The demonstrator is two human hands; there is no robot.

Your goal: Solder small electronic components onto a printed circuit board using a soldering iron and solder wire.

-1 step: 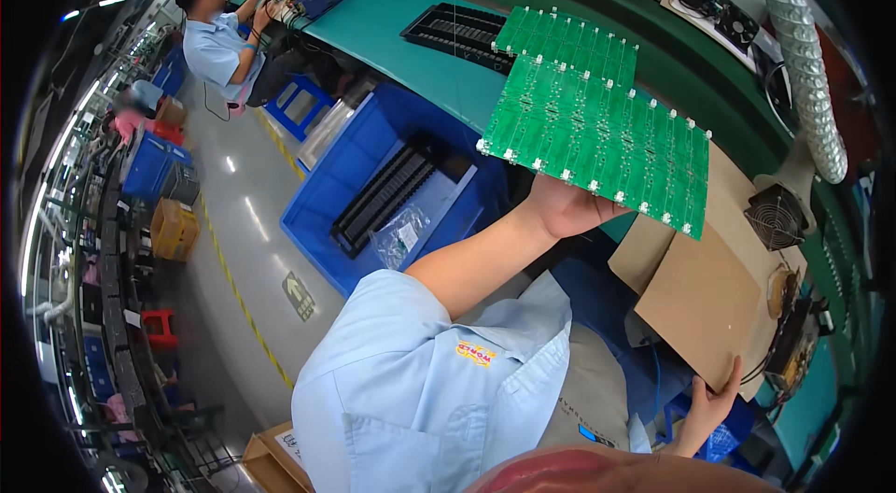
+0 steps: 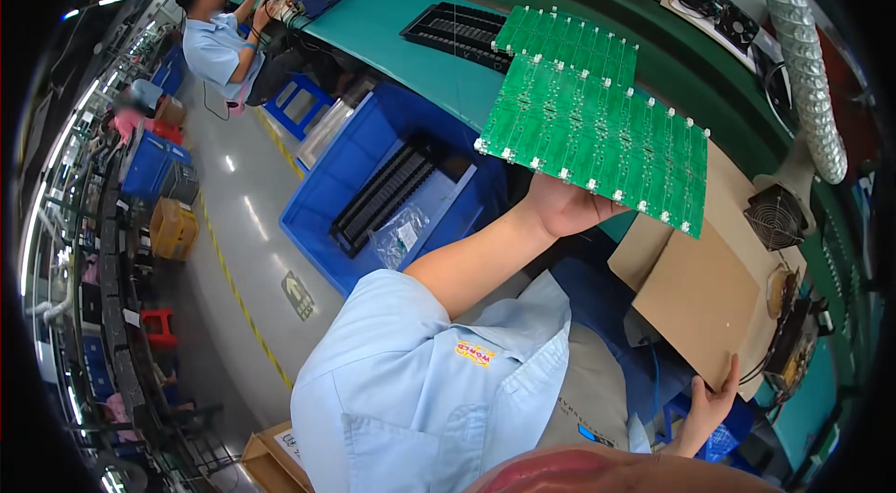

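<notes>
My left hand [image 2: 565, 205] holds a large green circuit board panel [image 2: 597, 133] from underneath, lifted flat above the bench edge. A second green panel [image 2: 571, 40] shows just behind it, over the teal bench [image 2: 392, 21]. My right hand [image 2: 707, 404] grips the near edge of a brown cardboard sheet [image 2: 705, 302] that lies at a slant at the lower right. My light blue sleeve fills the bottom centre.
A blue bin [image 2: 397, 190] with a black slotted tray and a plastic bag stands on the floor to the left. Another black tray [image 2: 457, 28] lies on the bench. A small fan [image 2: 775, 218] and a silver duct hose [image 2: 805, 54] are on the right. A co-worker [image 2: 219, 45] sits far left.
</notes>
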